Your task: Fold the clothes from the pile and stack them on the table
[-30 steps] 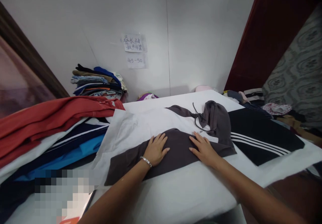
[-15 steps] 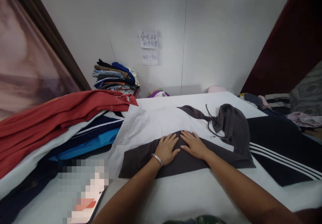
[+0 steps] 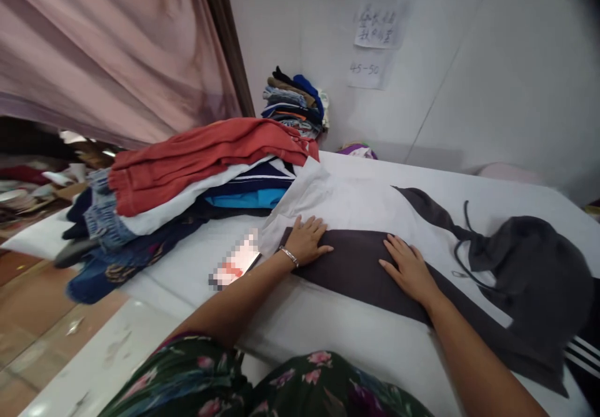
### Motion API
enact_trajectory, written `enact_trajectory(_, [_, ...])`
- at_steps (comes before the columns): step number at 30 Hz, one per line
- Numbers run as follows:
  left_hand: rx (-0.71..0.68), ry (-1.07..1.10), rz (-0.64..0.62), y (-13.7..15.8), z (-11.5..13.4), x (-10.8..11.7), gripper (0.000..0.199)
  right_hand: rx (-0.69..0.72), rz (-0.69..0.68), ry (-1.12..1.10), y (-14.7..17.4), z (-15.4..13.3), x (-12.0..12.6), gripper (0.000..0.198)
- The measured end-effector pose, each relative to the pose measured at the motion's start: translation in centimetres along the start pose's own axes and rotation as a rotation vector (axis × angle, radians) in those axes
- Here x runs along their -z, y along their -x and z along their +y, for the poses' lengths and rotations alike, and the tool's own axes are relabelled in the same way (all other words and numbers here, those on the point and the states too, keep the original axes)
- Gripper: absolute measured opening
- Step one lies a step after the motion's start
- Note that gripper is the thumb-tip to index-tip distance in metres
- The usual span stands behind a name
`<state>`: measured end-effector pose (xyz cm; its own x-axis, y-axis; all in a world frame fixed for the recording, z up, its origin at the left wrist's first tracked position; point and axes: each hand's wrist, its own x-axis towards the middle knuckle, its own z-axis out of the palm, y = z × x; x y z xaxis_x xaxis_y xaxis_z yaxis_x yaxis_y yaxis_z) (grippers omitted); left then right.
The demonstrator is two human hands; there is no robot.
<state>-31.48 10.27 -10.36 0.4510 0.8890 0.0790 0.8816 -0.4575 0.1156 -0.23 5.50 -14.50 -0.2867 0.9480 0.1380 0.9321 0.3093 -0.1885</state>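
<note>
A white and dark grey hooded jacket (image 3: 360, 201) lies spread on the white table, its hood (image 3: 539, 267) and dark drawstring to the right. One dark grey section, seemingly a sleeve, runs lengthwise along the near side. My left hand (image 3: 307, 240) rests flat on the left end of that section, fingers stretched out, a silver bracelet at the wrist. Farther right, my right hand (image 3: 410, 270) lies palm down on the same dark cloth, fingers apart. Neither hand grips the fabric.
Left of the jacket is a heap of clothes with red trousers (image 3: 210, 154) on top. A phone (image 3: 239, 261) with a blurred screen lies near my left forearm. Folded clothes (image 3: 293, 104) are stacked by the wall, below and left of paper signs (image 3: 375, 26). Striped black cloth (image 3: 590, 348) is at right.
My hands have moved apart along the dark section: the left hand went to its left end, and the dark cloth now looks smoother. The view has turned left.
</note>
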Motion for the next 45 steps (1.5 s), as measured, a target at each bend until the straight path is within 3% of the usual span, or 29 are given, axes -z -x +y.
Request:
enact_trajectory(4, [0.212,0.025,0.075,1.6,-2.5,1.8,0.044,0.006,0.012,0.009,0.1,0.1,-0.2,0.057])
enact_trajectory(10, [0.297,0.017,0.234,3.0,-3.5,2.3,0.038,0.003,0.015,0.009,0.1,0.2,-0.2,0.056])
enact_trajectory(16, [0.455,-0.008,0.087,3.3,-2.8,2.1,0.036,-0.008,0.057,0.045,0.3,0.0,0.0,0.058])
enact_trajectory(22, [0.522,0.062,0.118,2.0,-3.0,3.4,0.034,0.001,0.063,0.057,0.4,0.4,-0.5,0.055])
enact_trajectory(28, [0.546,0.045,0.058,1.0,-2.6,3.0,0.029,0.036,0.110,0.068,0.5,1.0,-1.1,0.057])
enact_trajectory(31, [0.453,0.023,0.161,1.1,-0.7,3.1,0.028,0.053,0.128,0.080,0.5,1.1,-1.3,0.058])
enact_trajectory(33, [0.254,0.043,0.214,0.9,0.8,2.7,0.033,0.056,0.133,0.082,0.4,1.1,-1.4,0.058])
enact_trajectory(36, [0.022,0.078,0.140,0.4,2.3,1.2,0.047,0.026,0.112,0.094,0.3,0.7,-1.1,0.056])
enact_trajectory(40, [0.048,0.062,0.007,-0.4,2.1,-0.9,0.056,-0.099,0.065,0.116,0.3,-0.2,0.0,0.055])
enact_trajectory(45, [0.025,0.032,0.045,-0.9,1.1,-1.8,0.058,-0.181,-0.003,0.041,0.5,-0.8,1.2,0.056])
